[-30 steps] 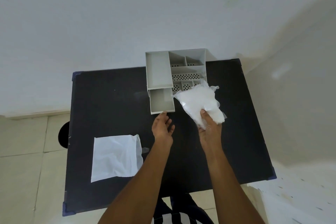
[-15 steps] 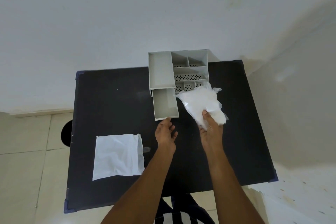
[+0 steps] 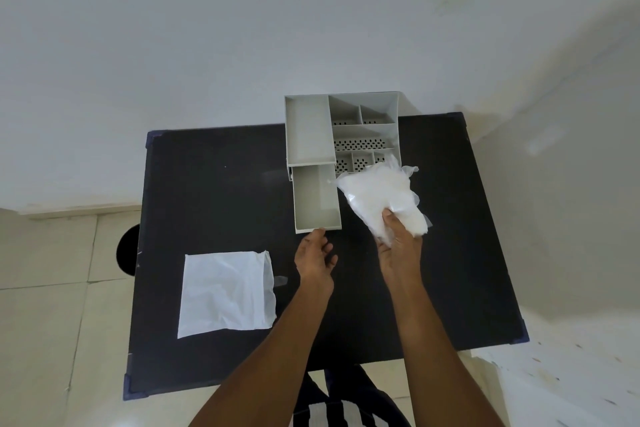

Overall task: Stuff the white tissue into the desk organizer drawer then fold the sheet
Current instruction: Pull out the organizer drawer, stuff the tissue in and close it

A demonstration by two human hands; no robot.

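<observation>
A grey desk organizer (image 3: pixel 308 128) stands at the far edge of the black table (image 3: pixel 214 204). Its drawer (image 3: pixel 316 199) is pulled out toward me and looks empty inside. My left hand (image 3: pixel 316 255) touches the drawer's front edge with its fingertips. My right hand (image 3: pixel 398 243) grips a crumpled white tissue (image 3: pixel 377 196), held just right of the drawer and in front of the organizer's small compartments. A white sheet (image 3: pixel 225 293) lies flat on the table's near left part, with one edge slightly curled.
A white wall rises right behind the table. Tiled floor shows at the left, with a dark round object (image 3: pixel 127 250) beside the table's left edge. A white speckled surface (image 3: pixel 568 385) lies at the lower right.
The drawer has slid farther out of the organizer toward me, with my left hand at its front edge. My right hand has kept hold of the tissue beside it.
</observation>
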